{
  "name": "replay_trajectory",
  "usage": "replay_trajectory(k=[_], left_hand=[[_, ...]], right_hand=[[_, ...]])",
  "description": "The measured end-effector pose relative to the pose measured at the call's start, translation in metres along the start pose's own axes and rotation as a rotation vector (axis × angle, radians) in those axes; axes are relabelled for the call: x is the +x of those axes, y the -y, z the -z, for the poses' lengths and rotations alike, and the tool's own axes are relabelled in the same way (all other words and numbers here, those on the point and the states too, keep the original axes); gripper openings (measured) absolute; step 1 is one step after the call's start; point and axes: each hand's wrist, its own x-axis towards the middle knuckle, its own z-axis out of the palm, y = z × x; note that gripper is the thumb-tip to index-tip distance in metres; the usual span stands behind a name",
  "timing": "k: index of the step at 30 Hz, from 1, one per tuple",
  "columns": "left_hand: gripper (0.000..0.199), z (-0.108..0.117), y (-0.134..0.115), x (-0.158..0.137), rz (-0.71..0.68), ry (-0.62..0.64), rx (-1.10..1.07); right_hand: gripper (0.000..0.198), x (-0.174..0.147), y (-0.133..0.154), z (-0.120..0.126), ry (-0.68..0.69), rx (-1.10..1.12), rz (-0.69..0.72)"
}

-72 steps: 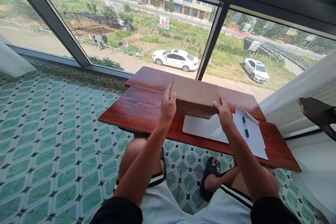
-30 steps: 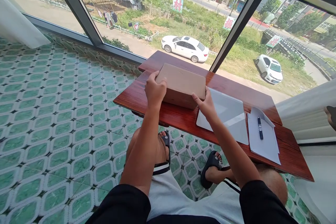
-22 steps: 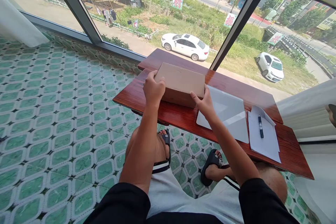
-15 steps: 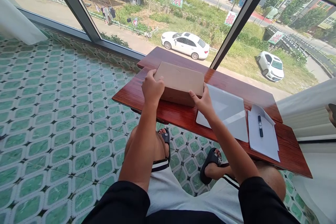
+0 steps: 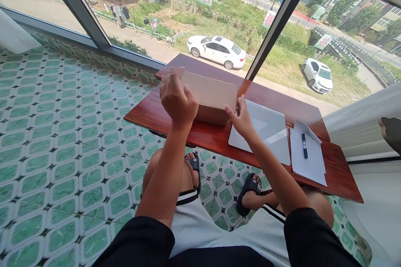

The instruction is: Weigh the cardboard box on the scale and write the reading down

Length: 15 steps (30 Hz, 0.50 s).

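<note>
Near the front edge of the red wooden table (image 5: 175,123), the left hand (image 5: 177,100) hovers open with loose fingers and holds nothing, the right hand (image 5: 241,119), also open, is beside the brown cardboard box (image 5: 209,96) lying flat toward the table's left end.

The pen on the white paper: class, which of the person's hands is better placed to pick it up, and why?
Probably the right hand. It hovers open at the cardboard box's right end, on the same side as the pen and paper. The left hand is raised at the box's far end.
</note>
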Motion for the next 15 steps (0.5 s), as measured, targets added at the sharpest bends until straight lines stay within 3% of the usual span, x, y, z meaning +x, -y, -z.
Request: replay_trajectory(k=[3,9,15], left_hand=[[0.048,-0.005,-0.009,-0.008,-0.089,0.023,-0.035],[0.037,-0.021,-0.021,-0.031,-0.276,0.087,0.019],[0.026,-0.044,-0.033,-0.059,-0.523,0.203,0.0]], right_hand=[[0.111,-0.003,-0.006,0.017,-0.03,0.026,0.019],[0.076,-0.023,-0.006,0.064,-0.131,0.071,0.122],[0.045,-0.047,-0.013,0.111,-0.217,-0.096,0.165]])
